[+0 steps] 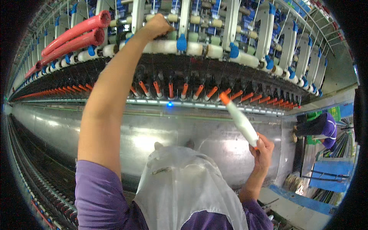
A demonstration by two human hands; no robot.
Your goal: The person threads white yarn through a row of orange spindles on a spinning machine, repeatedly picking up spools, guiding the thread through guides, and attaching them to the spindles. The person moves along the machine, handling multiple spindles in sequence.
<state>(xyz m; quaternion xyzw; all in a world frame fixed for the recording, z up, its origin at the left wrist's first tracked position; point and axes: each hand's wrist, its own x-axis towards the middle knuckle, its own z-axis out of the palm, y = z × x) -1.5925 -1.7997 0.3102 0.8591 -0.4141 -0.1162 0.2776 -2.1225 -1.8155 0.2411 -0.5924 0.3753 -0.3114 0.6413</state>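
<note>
My right hand (pixel 263 150) is closed round the lower end of a yarn bobbin (pixel 242 122). The bobbin is wound with white yarn, tilts up to the left, and its bare orange tube end points toward the machine. My left arm stretches far forward to the drafting rollers (pixel 195 20) of a spinning frame. There my left hand (pixel 158 27) is closed, its fingers curled by the rollers; anything between them is too small to see. Below it runs a long row of orange spindle tubes (pixel 171 91), with a white roller bar (pixel 158 47) above them.
Pink-red tubes (pixel 78 36) lie across the machine at the upper left. Blue knobs (pixel 181 42) line the bar. A blue light (pixel 170 104) glows on the rail. Behind me stands another machine (pixel 42 188). A person in purple (pixel 326 130) bends by green crates at the right.
</note>
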